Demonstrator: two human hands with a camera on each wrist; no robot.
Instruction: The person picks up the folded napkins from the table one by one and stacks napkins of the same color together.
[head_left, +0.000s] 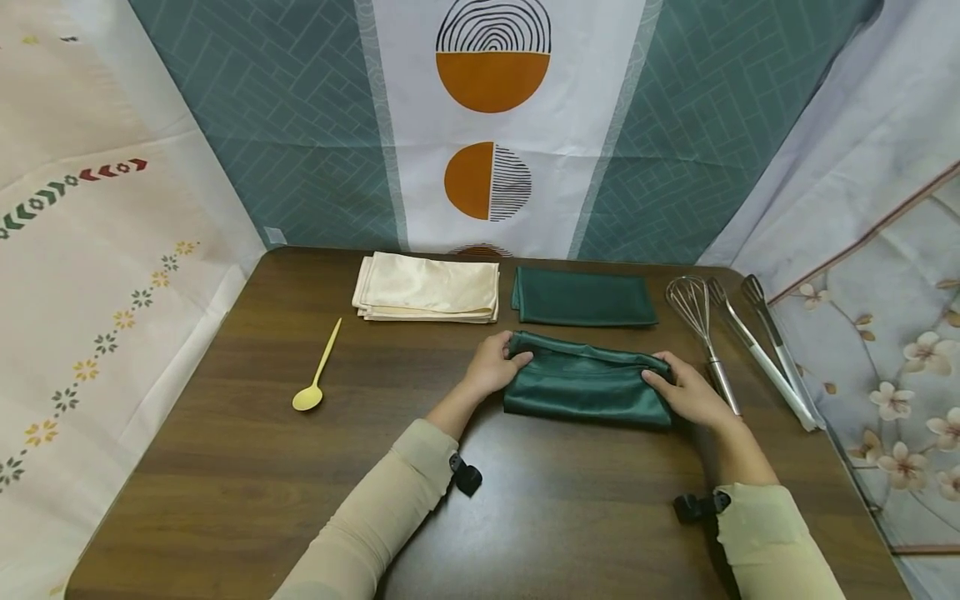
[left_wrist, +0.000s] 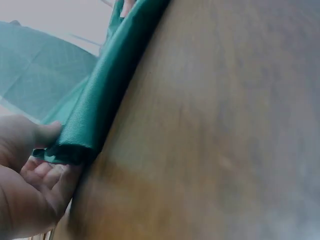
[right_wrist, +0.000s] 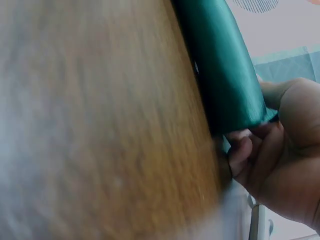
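Note:
A dark green satin cloth (head_left: 585,387), folded into a long strip, is held at both ends above the table's middle. My left hand (head_left: 491,365) pinches its left end, thumb on top and fingers beneath, as the left wrist view shows with the cloth (left_wrist: 95,110) bulging in a rounded fold. At the other end my right hand (head_left: 693,390) grips the cloth between thumb and fingers; in the right wrist view the fingers curl under the green cloth (right_wrist: 225,75). Just behind lies a second folded green cloth (head_left: 585,297), flat on the table.
A stack of folded cream cloths (head_left: 427,287) lies at the back, left of centre. On the left rests a yellow spoon (head_left: 309,397). A whisk (head_left: 701,321) and two long-handled utensils, one being tongs-like (head_left: 780,358), line the right side of the brown table (head_left: 225,483).

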